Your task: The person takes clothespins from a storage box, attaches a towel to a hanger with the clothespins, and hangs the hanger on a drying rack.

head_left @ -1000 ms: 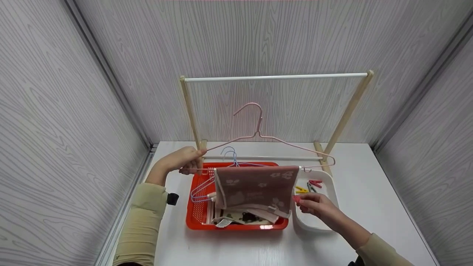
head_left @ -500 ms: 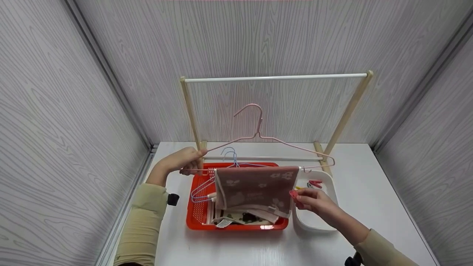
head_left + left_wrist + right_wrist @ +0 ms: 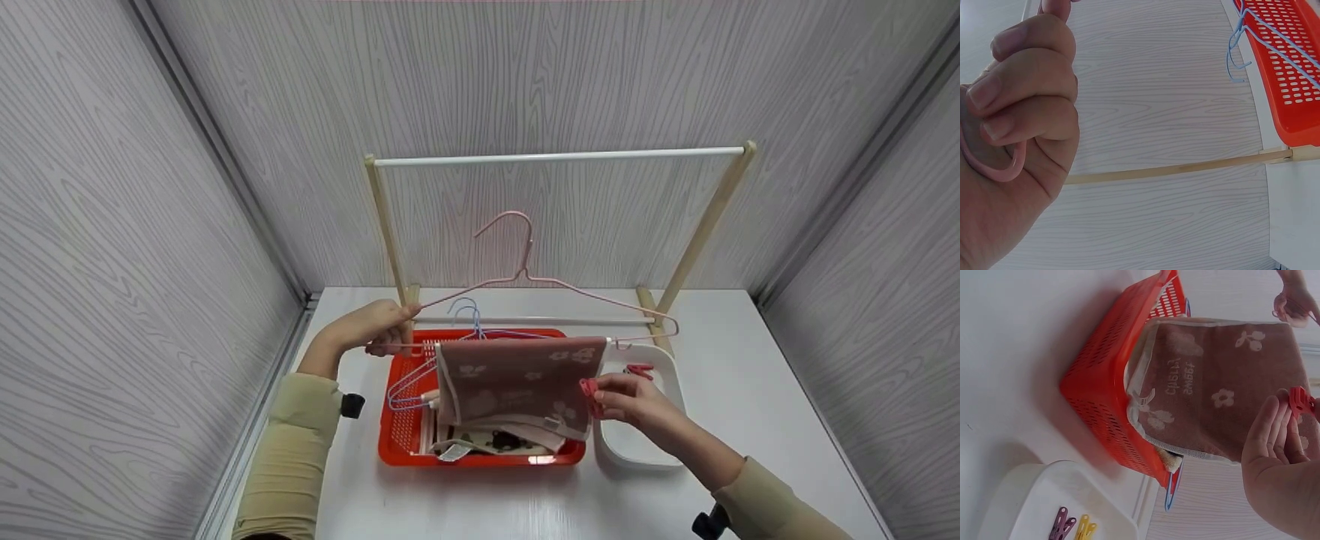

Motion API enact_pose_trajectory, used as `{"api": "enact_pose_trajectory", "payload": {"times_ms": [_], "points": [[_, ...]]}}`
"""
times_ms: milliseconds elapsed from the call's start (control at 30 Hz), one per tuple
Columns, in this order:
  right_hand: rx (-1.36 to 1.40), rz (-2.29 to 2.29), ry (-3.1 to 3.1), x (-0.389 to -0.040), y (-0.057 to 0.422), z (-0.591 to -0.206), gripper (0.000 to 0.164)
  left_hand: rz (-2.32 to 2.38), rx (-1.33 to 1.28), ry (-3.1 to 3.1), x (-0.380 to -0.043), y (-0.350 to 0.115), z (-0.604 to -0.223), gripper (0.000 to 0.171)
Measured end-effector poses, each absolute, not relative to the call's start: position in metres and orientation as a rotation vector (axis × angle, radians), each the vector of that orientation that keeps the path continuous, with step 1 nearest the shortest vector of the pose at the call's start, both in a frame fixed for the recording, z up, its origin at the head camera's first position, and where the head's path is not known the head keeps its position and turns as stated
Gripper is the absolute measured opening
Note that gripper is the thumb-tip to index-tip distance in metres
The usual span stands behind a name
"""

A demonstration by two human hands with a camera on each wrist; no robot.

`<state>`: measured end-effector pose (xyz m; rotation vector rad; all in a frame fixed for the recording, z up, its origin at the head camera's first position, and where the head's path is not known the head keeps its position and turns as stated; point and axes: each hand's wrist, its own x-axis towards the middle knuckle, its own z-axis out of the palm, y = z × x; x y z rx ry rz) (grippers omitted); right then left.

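Note:
My left hand (image 3: 375,327) grips the left end of a pink wire hanger (image 3: 523,271), its fingers curled round the corner loop in the left wrist view. Over the hanger's lower bar drapes a dusty-pink towel (image 3: 517,379) with pale flowers and lettering. At the towel's right edge, my right hand (image 3: 637,409) pinches a red clothespin (image 3: 1300,402) between thumb and fingers. In the right wrist view the clothespin overlaps the towel near its top edge.
Below the towel stands a red basket (image 3: 397,451) with folded cloths and blue hangers (image 3: 478,324). To its right, a white bin (image 3: 646,459) holds several clothespins, including yellow ones (image 3: 1085,527). Behind rises a wooden rack with a white rail (image 3: 559,157).
My right hand has moved left and slightly up with the red clothespin, from over the white bin to the towel's right edge. The left hand and hanger have hardly moved.

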<state>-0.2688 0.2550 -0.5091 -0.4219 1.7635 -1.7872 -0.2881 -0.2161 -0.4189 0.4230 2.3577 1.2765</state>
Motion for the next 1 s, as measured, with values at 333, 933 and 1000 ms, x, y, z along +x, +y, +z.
{"api": "enact_pose_trajectory", "payload": {"times_ms": [333, 933, 1000], "points": [[-0.402, -1.725, 1.873, -0.267, 0.242, -0.500, 0.029, 1.281, 0.438, 2.367, -0.289, -0.216, -0.419, 0.085], [-0.428, -1.735, 1.898, -0.274, 0.222, -0.485, 0.036, 1.279, 0.436, 2.354, -0.288, -0.216, -0.419, 0.088], [-0.441, -1.748, 1.890, -0.275, 0.219, -0.485, 0.033, 1.273, 0.429, 2.353, -0.287, -0.216, -0.418, 0.087]]}}
